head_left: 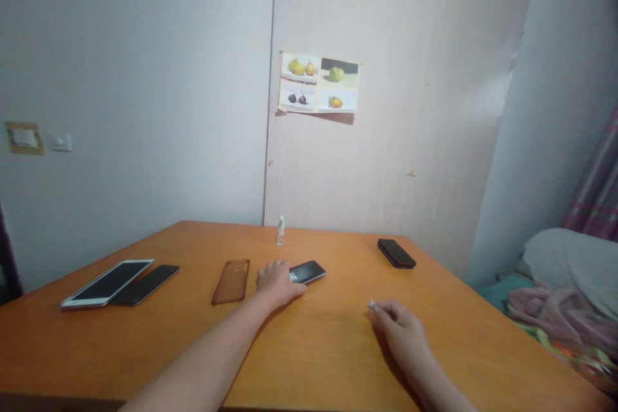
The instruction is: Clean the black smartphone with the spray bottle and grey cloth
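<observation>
- The table carries the work, which looks under way rather than finished: one phone and one small white piece are in the person's hands, the two well apart and not joined, while the other things lie separate from them.
- The left forearm reaches in from the near edge to the middle of the table. The left hand is palm down, grasping the left end of the phone, fingers toward its far side and thumb at its near side.
- The right forearm comes in lower and shorter. The right hand is turned on its side near the table top, its thumb and forefinger pinched on the white piece, the other fingers curled in.
- The white tablet lies flat at the left, screen up, just beside a dark phone.
- The brown case lies between that dark phone and the left hand, with no phone in it.
- The black wallet lies toward the far right corner.
- The phone is at mid-table, its right end showing.
- The small bottle stands upright near the far edge.
- The white piece is too small to identify.
</observation>
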`<state>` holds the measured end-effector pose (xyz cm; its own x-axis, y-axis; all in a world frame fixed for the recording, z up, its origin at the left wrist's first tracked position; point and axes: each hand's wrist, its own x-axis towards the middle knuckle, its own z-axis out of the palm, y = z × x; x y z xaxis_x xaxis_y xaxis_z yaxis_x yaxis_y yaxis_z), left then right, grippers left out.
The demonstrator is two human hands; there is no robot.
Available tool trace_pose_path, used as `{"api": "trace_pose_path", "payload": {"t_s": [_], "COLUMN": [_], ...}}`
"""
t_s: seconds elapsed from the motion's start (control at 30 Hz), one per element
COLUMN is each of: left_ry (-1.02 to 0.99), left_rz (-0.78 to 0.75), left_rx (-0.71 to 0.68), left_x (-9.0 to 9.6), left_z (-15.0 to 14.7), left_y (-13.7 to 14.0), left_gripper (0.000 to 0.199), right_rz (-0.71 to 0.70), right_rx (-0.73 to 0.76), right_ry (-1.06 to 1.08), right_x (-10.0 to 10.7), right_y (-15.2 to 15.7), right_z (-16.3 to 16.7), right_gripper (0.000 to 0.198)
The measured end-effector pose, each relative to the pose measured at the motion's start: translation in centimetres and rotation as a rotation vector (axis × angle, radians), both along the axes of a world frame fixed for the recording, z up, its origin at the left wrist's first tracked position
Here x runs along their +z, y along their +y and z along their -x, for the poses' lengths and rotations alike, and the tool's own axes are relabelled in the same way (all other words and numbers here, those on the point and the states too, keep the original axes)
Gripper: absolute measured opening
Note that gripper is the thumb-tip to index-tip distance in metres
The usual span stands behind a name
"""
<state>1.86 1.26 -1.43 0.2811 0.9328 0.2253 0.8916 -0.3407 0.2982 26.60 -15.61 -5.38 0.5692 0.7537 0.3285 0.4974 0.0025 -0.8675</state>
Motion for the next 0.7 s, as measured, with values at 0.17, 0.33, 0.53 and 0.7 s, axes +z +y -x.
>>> {"api": "trace_pose_path", "payload": {"t_s": [0.17,0.33,0.53,0.7], "left_ry": [-0.026,-0.043,-0.058,-0.042], "left_rz": [0.008,0.007,0.023,-0.001], "left_rx": [-0.013,-0.024,-0.04,-0.057], "left_x": [-0.9,-1.3,-1.4,-1.3], "left_z": [-0.2,-0.2,-0.2,-0.2], "left_y": [0.8,1.0,1.1,0.8], "left_gripper": [0.064,0.067,0.067,0.068], "right_rz": [0.063,0.102,0.191,0.272], "right_rx": [0.07,0.217,0.301,0.303], "right_ry": [-0.06,-0.105,-0.392,-0.457], "right_x": [-0.2,1.4,5.0,4.9], "right_y": [0.4,3.6,10.7,14.9], "right_z": [-0.6,0.6,3.0,3.7], "right_gripper": [0.03,0.028,0.02,0.012]}}
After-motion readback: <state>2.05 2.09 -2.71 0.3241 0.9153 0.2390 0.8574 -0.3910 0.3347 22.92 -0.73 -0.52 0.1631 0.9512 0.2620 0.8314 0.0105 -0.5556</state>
